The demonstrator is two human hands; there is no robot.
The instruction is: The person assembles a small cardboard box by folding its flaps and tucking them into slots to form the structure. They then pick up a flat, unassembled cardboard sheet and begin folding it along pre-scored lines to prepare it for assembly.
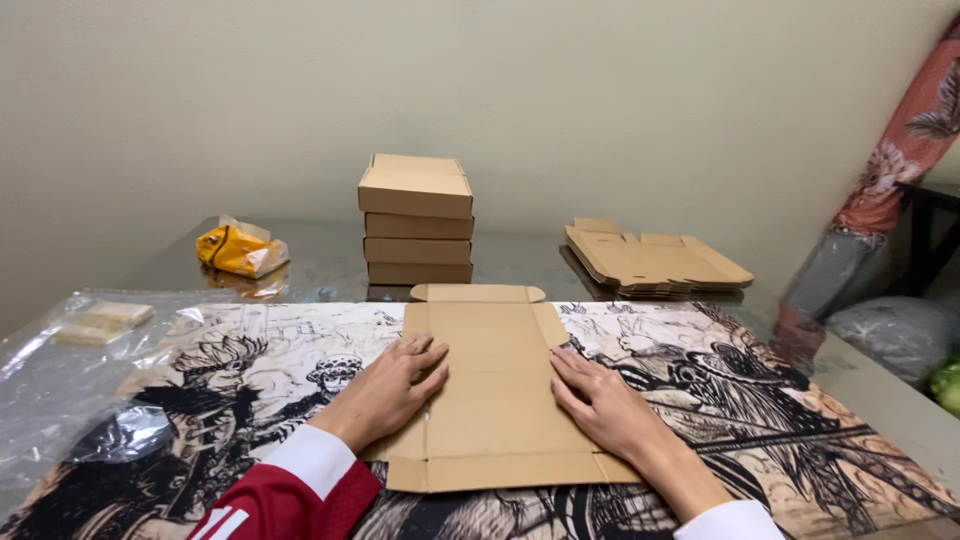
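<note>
Head view of a work table. A flat, unfolded cardboard box blank, plain brown with creased side flaps and a rounded tab at its far edge, lies at the centre of a printed desk mat bearing black-and-white comic-style artwork. The left hand rests palm down on the left edge of the blank, fingers spread and extended, gripping nothing; a red sleeve with a white cuff covers the forearm. The right hand lies flat on the right edge of the blank, fingers straight and close together, likewise pressing rather than grasping. Beyond the blank, near the wall, stands a stack of four assembled brown cardboard boxes, the top one sitting slightly askew. To the right of that stack, well apart from it, lies a low pile of unfolded cardboard blanks of the same colour. At far left on the glossy tabletop sits a crumpled yellow packet with a pale wrapper. Nearer on the left, clear plastic sheeting holds small pale rectangular pieces. A floral pink curtain hangs at far right.
</note>
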